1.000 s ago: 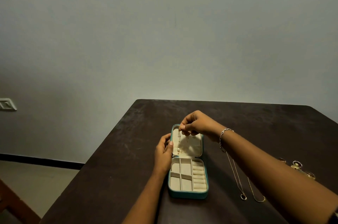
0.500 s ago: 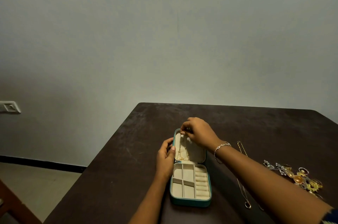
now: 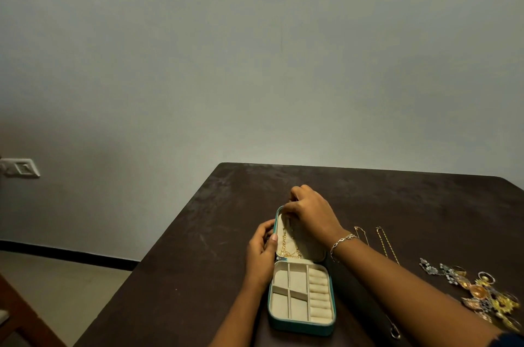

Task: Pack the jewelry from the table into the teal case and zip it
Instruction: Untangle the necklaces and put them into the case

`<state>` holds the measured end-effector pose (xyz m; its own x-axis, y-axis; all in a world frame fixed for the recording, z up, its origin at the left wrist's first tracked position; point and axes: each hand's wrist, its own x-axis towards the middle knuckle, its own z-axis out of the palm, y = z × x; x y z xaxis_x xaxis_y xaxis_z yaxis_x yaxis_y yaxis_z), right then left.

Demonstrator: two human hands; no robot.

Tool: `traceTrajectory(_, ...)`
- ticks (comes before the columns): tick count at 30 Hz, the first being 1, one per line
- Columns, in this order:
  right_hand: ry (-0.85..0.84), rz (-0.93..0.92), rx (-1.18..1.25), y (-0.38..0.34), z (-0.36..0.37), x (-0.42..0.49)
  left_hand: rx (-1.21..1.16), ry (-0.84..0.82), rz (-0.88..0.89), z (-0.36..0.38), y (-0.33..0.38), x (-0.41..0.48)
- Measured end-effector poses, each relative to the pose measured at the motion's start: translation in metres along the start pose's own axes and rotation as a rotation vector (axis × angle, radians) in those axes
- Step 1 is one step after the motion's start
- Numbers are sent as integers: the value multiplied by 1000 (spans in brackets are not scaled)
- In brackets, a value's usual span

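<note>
The teal case (image 3: 300,328) lies open on the dark table (image 3: 198,247), its cream tray of empty compartments toward me and its lid tilted up behind. A gold chain (image 3: 287,247) hangs inside the lid, bunched at the lid's bottom. My right hand (image 3: 310,213) pinches the top of that chain at the lid's upper edge. My left hand (image 3: 262,253) grips the lid's left side, thumb on the rim. Two thin necklaces (image 3: 382,241) lie on the table to the right. A heap of rings and earrings (image 3: 482,292) sits at the far right.
A bracelet (image 3: 341,243) circles my right wrist. The table's left edge runs diagonally, with the floor and a wooden chair part (image 3: 17,315) below it. A wall socket (image 3: 21,168) is on the left wall.
The chain has gone from dangling in front of the lid to lying against it, gathered at the bottom. My right hand has dropped to the lid's top edge. The camera has tipped upward slightly.
</note>
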<state>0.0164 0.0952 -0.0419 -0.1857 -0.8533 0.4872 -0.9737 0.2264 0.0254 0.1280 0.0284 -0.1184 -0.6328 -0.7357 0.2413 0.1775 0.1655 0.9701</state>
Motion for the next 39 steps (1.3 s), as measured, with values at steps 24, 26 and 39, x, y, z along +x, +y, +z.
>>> traceTrajectory(24,545,651,854,2,-15,-68,-95,26,74,-5,4,-1)
traceTrajectory(26,536,687,881,4,-15,-81,-87,26,69,-5,5,0)
traceTrajectory(39,209,495,469,20,-54,-185,75,59,-3,-8,5,9)
